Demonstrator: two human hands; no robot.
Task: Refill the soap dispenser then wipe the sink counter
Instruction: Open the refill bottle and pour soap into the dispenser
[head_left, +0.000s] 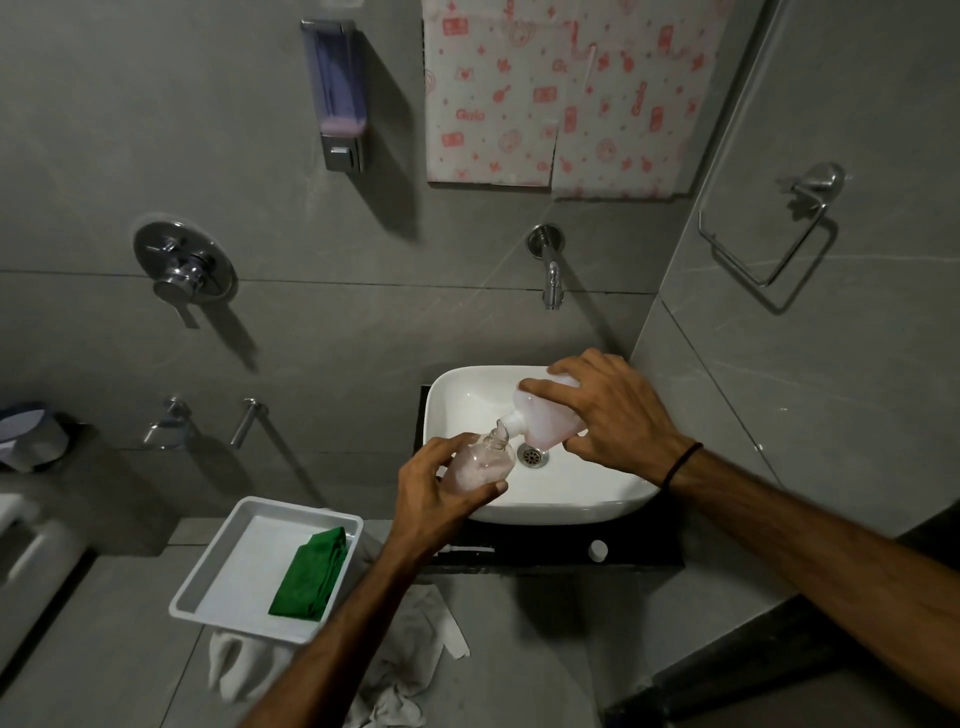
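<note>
Soap dispenser bottle (480, 462) clear, gripped in left hand (441, 496) over sink basin (571, 499). Right hand (608, 410) holds refill bottle (545, 415) tipped, nozzle at dispenser mouth; flow probably pink, unclear. Green cloth (311, 574) in tray (218, 577), left of left hand.

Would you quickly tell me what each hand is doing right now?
Left hand: closed around the clear dispenser bottle.
Right hand: closed around the tilted refill bottle.
</note>
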